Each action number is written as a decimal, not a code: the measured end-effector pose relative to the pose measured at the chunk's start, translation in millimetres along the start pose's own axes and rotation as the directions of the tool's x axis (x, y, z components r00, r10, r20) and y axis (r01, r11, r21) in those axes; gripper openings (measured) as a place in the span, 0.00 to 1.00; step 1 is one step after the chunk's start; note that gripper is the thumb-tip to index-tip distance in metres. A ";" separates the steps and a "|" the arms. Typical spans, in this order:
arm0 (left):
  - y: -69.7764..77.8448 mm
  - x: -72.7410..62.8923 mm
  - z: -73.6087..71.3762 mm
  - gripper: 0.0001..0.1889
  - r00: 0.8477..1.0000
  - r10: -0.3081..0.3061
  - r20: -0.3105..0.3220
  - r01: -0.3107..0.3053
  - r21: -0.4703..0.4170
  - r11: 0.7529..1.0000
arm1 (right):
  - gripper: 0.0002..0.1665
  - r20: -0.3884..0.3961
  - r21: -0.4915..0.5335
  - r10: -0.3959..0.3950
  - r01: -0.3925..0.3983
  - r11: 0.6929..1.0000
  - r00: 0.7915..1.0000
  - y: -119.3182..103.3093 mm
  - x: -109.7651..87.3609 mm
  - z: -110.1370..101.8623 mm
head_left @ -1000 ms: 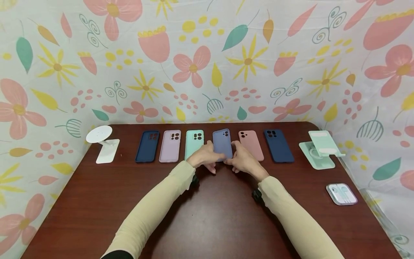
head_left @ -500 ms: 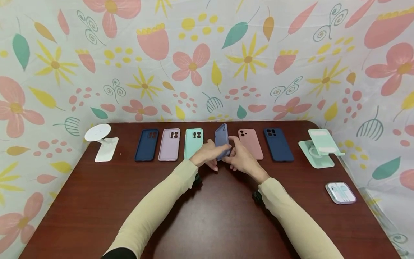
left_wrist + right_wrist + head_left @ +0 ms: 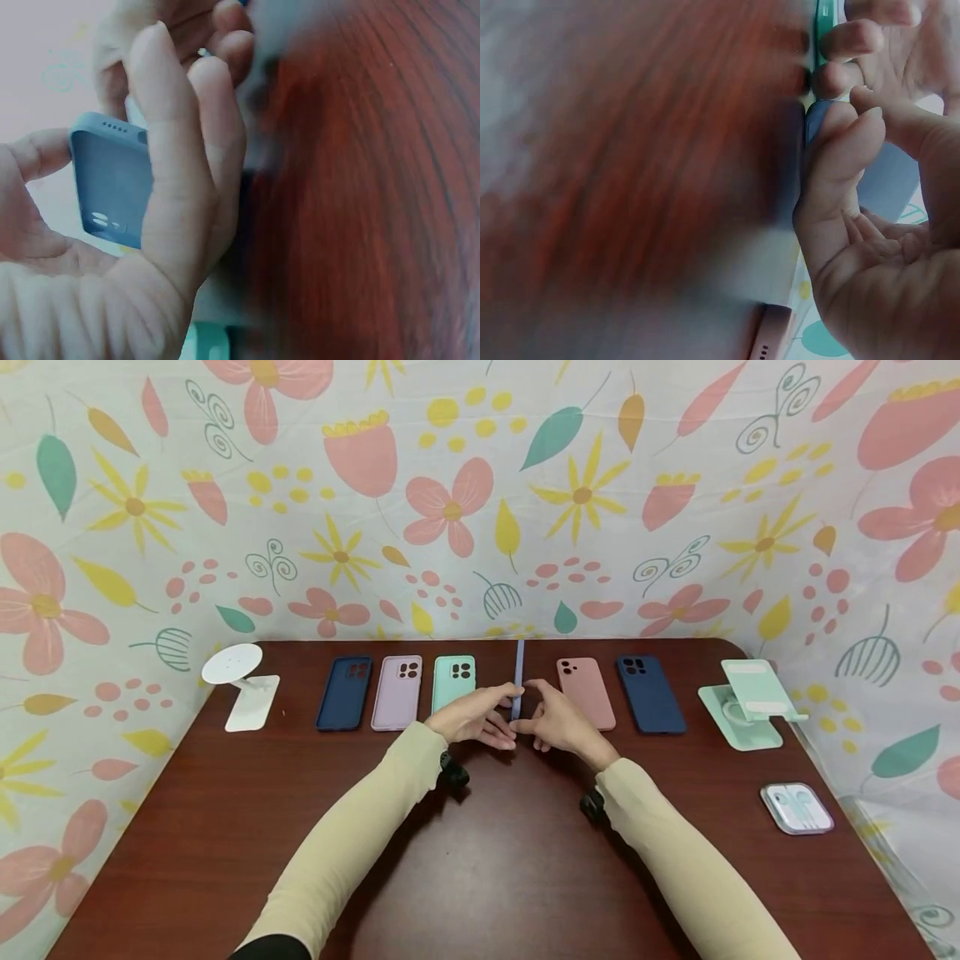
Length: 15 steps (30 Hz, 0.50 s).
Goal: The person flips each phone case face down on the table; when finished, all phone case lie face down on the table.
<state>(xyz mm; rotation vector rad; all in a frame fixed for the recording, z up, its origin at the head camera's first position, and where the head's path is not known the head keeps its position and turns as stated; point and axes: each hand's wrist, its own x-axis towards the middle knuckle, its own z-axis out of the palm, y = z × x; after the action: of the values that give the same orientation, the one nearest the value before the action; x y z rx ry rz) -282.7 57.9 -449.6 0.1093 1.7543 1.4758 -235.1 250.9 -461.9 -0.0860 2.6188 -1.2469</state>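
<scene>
Between both hands a periwinkle-blue phone case (image 3: 519, 658) stands up on edge, seen as a thin strip in the head view. In the left wrist view its hollow inner side and camera holes show. My left hand (image 3: 478, 715) holds it from the left, thumb at its edge and fingers across the other side. From the right, my right hand (image 3: 561, 722) pinches its near part between thumb and fingers. A mint phone case (image 3: 452, 683) lies just left of the hands, and a pink phone case (image 3: 589, 695) just right.
Farther left lie a lilac case (image 3: 396, 697) and a dark blue case (image 3: 342, 697), then a white round-topped stand (image 3: 252, 714). Another blue case (image 3: 651, 697), a mint folding stand (image 3: 752, 727) and boxed earphones (image 3: 797, 808) are to the right. A flowered cloth hangs behind.
The periwinkle phone case has been turned from lying flat, back up, through a tilt to standing on edge. Both hands have stayed on it in nearly the same place.
</scene>
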 end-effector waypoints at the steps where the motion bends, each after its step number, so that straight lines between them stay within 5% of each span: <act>1: 0.6 -1.4 -2.2 0.41 1.000 0.003 -0.015 -0.003 0.000 1.000 | 0.53 0.005 -0.006 0.005 -0.005 1.000 1.000 -0.5 0.9 0.3; 5: 4.7 -7.4 -8.1 0.37 0.991 0.085 -0.108 -0.081 0.046 0.996 | 0.52 0.020 -0.018 0.028 -0.027 0.999 0.999 -1.5 3.7 1.2; 10: 8.0 -11.6 -9.9 0.32 0.948 0.251 -0.197 -0.227 0.138 0.964 | 0.50 0.042 -0.015 0.055 -0.054 0.998 0.998 -1.8 5.4 1.7; 15: 5.7 -15.9 -9.2 0.29 0.918 0.313 -0.243 -0.257 0.238 0.937 | 0.50 0.052 -0.003 0.076 -0.075 0.997 0.996 -1.6 7.6 3.6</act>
<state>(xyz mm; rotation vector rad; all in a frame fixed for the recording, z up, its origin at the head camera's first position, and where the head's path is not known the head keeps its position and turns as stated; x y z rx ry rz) -280.3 43.9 -436.6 0.2880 2.1914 1.5743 -241.7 246.0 -464.3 -0.0194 2.5531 -1.2020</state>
